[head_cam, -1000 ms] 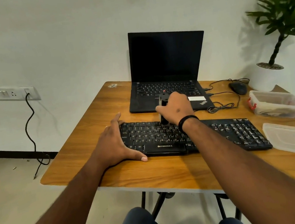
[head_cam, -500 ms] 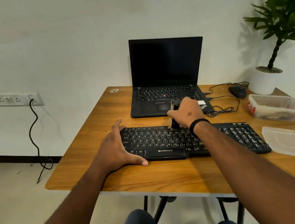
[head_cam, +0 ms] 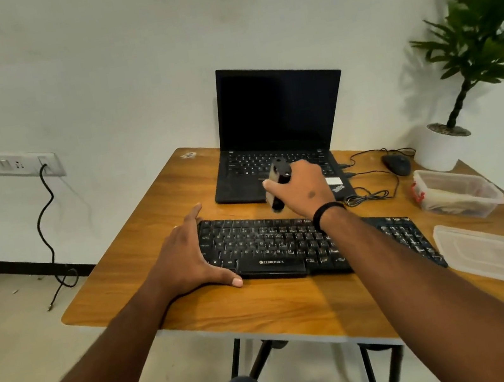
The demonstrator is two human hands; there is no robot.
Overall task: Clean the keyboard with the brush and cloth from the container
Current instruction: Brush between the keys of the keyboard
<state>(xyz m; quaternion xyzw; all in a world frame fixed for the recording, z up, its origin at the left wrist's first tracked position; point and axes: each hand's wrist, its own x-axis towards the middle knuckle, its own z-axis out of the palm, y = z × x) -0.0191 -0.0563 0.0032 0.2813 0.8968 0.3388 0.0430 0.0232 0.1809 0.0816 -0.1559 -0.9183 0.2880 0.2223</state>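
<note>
Brush point(head_cam: 279, 186), seemingly, in right hand point(head_cam: 301, 187)

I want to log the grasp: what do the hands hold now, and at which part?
The right hand grips the brush around the middle of its body. The left hand holds nothing; it rests open against the keyboard's left end.

Left hand point(head_cam: 185, 258) flat, fingers straight; right hand point(head_cam: 301, 187) curled, raised.
</note>
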